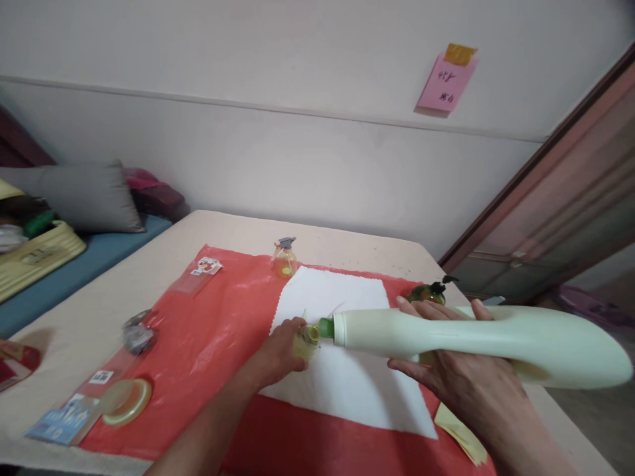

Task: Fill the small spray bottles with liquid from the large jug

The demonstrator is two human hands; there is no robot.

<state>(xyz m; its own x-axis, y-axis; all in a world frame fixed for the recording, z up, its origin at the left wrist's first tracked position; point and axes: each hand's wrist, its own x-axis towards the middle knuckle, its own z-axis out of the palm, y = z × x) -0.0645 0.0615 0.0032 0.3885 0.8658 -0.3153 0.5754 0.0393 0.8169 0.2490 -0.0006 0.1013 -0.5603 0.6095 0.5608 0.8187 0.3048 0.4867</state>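
Note:
In the head view my left hand [284, 350] is closed round a small clear bottle [308, 342] with yellowish contents, its open mouth facing right. My right hand [454, 360] grips a large pale green detergent bottle [476, 337], tipped onto its side with the neck pointing left. The green spout [326, 328] of the large bottle is right at the small bottle's mouth; I cannot tell whether they touch. Under both lies a white cloth [357, 390] on a red plastic sheet [208, 330]. The fingers partly hide the small bottle.
A spray bottle [285, 261] stands behind the cloth, and a dark green pump bottle [427, 293] is behind my right hand. A round lid [126, 401], plastic packets [67, 416] and a yellow cloth [461, 433] lie around the sheet. A wall [297, 165] bounds the table's far side.

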